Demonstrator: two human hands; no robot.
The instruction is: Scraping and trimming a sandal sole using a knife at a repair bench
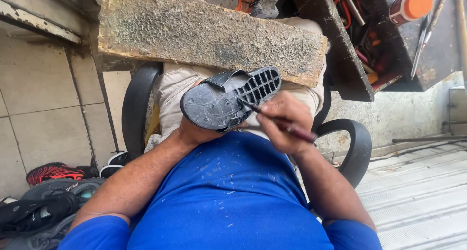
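Observation:
My left hand [194, 132] holds a black sandal [228, 98] sole-up over my lap, gripping it from underneath at the heel end. My right hand [282, 123] pinches a thin dark-red brush [287, 127], and its tip touches the middle of the ridged sole. The sandal's strap shows at its upper edge. My blue shirt fills the lower middle of the view.
A worn wooden board [204, 31] lies across my knees just beyond the sandal. A dark tool tray [360, 60] with tools and an orange-capped container [411, 5] stands at the upper right. Several shoes [53, 191] are piled on the tiled floor at the left. Black chair armrests [357, 145] flank me.

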